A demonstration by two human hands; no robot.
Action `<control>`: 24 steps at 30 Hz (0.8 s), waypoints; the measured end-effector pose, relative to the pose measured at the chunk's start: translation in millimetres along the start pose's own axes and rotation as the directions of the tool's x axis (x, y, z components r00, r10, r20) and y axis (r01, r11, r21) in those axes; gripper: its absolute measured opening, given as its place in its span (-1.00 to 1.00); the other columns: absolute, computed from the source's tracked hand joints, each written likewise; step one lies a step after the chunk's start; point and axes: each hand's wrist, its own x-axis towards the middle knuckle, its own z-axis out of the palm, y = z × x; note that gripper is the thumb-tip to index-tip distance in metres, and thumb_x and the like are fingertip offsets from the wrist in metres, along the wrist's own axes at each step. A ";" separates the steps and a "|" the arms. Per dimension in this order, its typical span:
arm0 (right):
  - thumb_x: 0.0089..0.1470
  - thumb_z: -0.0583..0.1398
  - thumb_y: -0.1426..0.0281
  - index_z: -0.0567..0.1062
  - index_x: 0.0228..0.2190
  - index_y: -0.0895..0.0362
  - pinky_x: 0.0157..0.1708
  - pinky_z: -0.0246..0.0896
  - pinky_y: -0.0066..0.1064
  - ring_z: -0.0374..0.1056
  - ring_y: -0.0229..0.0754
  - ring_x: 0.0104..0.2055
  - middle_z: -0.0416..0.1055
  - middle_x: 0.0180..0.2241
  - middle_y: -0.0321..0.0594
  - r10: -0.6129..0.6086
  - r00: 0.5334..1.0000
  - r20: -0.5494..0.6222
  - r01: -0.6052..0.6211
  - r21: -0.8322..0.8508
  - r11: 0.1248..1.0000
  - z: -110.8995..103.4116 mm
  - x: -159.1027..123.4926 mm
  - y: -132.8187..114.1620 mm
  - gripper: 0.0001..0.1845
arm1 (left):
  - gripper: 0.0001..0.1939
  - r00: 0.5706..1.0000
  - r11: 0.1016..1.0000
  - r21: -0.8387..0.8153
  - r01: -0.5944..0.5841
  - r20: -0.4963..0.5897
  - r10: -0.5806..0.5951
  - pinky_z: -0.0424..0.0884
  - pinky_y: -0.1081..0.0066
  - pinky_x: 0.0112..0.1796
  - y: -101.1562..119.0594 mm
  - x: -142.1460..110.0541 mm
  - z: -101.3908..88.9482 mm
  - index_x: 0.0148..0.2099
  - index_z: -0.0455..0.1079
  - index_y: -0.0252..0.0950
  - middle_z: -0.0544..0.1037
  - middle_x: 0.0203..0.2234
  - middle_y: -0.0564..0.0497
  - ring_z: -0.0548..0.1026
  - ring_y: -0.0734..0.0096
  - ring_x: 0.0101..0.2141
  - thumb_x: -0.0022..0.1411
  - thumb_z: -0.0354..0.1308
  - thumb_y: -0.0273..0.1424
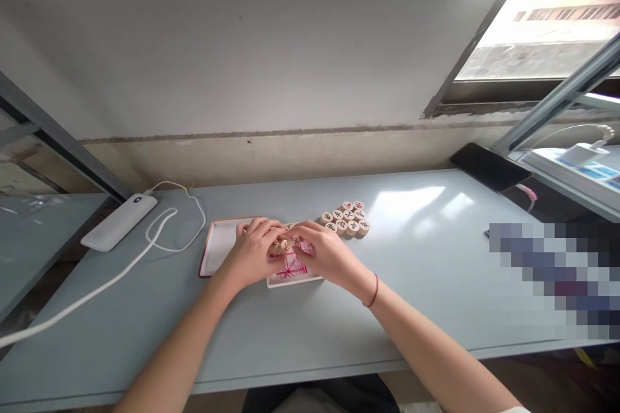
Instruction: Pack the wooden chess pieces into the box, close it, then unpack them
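Observation:
Both my hands rest on a folding paper xiangqi board [293, 270], printed with red lines and edged in red. My left hand [250, 253] curls over a few round wooden pieces [285, 246] near the board's middle, and my right hand [322, 251] comes in from the other side, its fingertips at the same pieces. The fingers hide most of these pieces. Just beyond my right fingers lies a tight cluster of several wooden xiangqi pieces [345, 218] with red and black characters, directly on the desk.
The board lies on a pale grey desk [411, 284] against a wall. At the left are a white power bank [119, 222] and its looping white cable [159, 239]. A black phone [489, 166] sits at the far back right, below a window [537, 13]. A pixelated patch covers the right.

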 end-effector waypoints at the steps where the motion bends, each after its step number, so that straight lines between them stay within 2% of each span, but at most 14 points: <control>1: 0.05 0.13 0.59 0.49 -0.21 0.07 -0.18 0.30 -0.36 0.39 -0.18 -0.17 0.46 -0.17 -0.17 -0.019 1.000 -0.008 0.019 -0.025 1.000 4.9 0.1 -1.3 -0.71 | -0.68 1.000 1.000 0.008 0.004 -0.004 -0.004 0.16 0.18 -0.08 -2.0 -0.3 -0.7 -0.06 0.37 -0.17 0.47 -0.03 -0.04 0.34 0.15 -0.01 0.09 0.18 -0.37; 7: 0.12 0.11 0.57 0.47 -0.31 0.10 -0.14 0.27 -0.30 0.37 -0.15 -0.15 0.48 -0.24 -0.15 -0.145 0.988 -0.054 0.136 -0.150 0.979 21.4 2.2 -1.9 -0.82 | -0.86 0.999 0.999 0.053 0.010 -0.047 -0.008 0.20 0.18 -0.06 -7.9 -0.9 1.5 -0.20 0.42 -0.17 0.45 -0.04 -0.05 0.33 0.16 -0.02 0.15 0.12 -0.38; 12: 0.12 0.10 0.57 0.47 -0.30 0.09 -0.16 0.27 -0.30 0.36 -0.13 -0.19 0.48 -0.25 -0.17 -0.091 0.995 -0.042 0.082 -0.189 0.978 20.6 2.2 0.5 -0.80 | -0.91 0.999 0.999 0.051 0.011 -0.054 -0.008 0.22 0.17 -0.08 -5.6 -0.3 5.0 -0.25 0.42 -0.18 0.45 -0.05 -0.04 0.33 0.14 -0.03 0.14 0.17 -0.36; 15: 0.11 0.11 0.57 0.48 -0.32 0.09 -0.19 0.28 -0.30 0.35 -0.13 -0.21 0.48 -0.29 -0.17 -0.062 0.998 -0.022 0.056 -0.209 0.976 20.4 1.6 1.9 -0.81 | -0.87 0.998 0.999 0.032 0.017 -0.061 -0.015 0.23 0.17 -0.08 -5.1 -0.5 2.0 -0.23 0.42 -0.16 0.44 -0.04 -0.04 0.33 0.13 -0.03 0.13 0.20 -0.34; 19: 0.09 0.13 0.58 0.47 -0.31 0.10 -0.16 0.25 -0.32 0.34 -0.14 -0.18 0.45 -0.21 -0.16 -0.101 0.994 0.037 0.107 -0.238 0.965 20.7 -1.1 3.4 -0.82 | -0.82 0.997 0.997 0.037 0.069 -0.036 -0.067 0.22 0.16 -0.06 -6.5 -1.5 -4.4 -0.16 0.39 -0.16 0.44 -0.06 -0.03 0.35 0.14 -0.05 0.13 0.18 -0.35; 24: 0.06 0.15 0.57 0.43 -0.19 0.11 -0.28 0.15 -0.36 0.32 -0.13 -0.23 0.41 -0.24 -0.15 -0.048 0.996 0.070 0.072 -0.405 0.911 23.1 -1.8 5.6 -0.75 | -0.71 0.997 0.996 0.030 0.081 -0.001 -0.081 0.21 0.17 -0.05 -10.2 -2.7 -3.4 -0.03 0.33 -0.15 0.42 0.03 -0.05 0.33 0.13 0.02 0.17 0.15 -0.30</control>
